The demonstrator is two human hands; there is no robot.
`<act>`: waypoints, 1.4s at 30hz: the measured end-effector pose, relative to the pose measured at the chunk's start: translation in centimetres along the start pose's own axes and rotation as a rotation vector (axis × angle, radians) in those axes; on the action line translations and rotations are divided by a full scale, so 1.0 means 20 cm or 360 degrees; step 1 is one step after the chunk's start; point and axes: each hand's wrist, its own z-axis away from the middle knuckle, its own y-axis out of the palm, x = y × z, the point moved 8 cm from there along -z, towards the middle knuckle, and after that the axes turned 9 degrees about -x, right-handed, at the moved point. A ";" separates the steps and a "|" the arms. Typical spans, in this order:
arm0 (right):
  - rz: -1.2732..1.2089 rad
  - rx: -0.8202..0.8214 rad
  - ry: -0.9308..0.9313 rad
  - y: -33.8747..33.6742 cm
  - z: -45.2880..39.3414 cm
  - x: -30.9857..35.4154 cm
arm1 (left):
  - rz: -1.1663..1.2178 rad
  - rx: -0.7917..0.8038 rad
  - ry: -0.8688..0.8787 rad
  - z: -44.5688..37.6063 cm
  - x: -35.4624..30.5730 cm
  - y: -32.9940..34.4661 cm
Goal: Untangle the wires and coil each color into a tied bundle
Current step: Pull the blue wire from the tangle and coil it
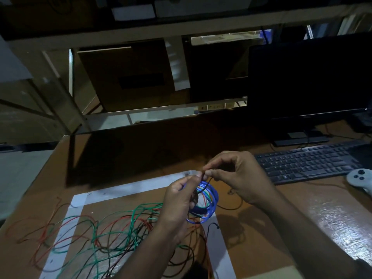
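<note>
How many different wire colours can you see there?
4: blue coil held between the hands; green, red and black strands tangled loose on the table. More may be hidden.

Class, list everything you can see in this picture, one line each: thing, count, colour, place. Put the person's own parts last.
blue wire coil: one, blue, held above the desk between the hands
loose wires: tangle, count unclear, green, red and dark, spread on the desk, front left
white tape outline: one, white, framing the work area on the desk
desk: one, brown, under everything
keyboard: one, black, right of centre
monitor: one, black, screen off, behind the keyboard
game controller: one, light grey, right edge
cardboard boxes: at least two, brown, on shelving behind
left hand: one, gripping the coil
right hand: one, pinching a dark wire end
</note>
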 end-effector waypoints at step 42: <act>-0.1616 -0.0567 0.1513 0.23 0.29 -0.33 | -0.0068 -0.0536 0.0439 0.06 -0.14 -0.14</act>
